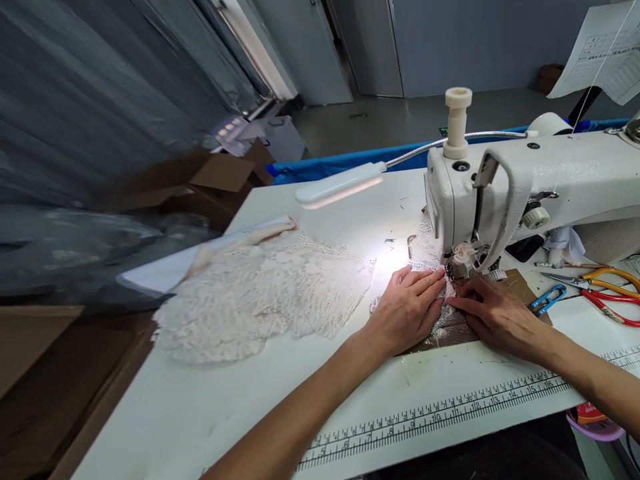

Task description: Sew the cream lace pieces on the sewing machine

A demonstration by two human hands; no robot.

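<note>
My left hand lies flat, fingers stretched out, pressing a strip of white lace against the table just left of the needle. My right hand rests beside it, fingers extended flat toward the presser foot of the white sewing machine. Both hands lie on a brown cardboard patch taped to the table. A large piece of cream lace fabric spreads to the left of my hands.
A gooseneck lamp shines on the white table, which has a printed ruler along its front edge. Blue thread snips, yellow and red scissors lie right. Cardboard boxes stand at left.
</note>
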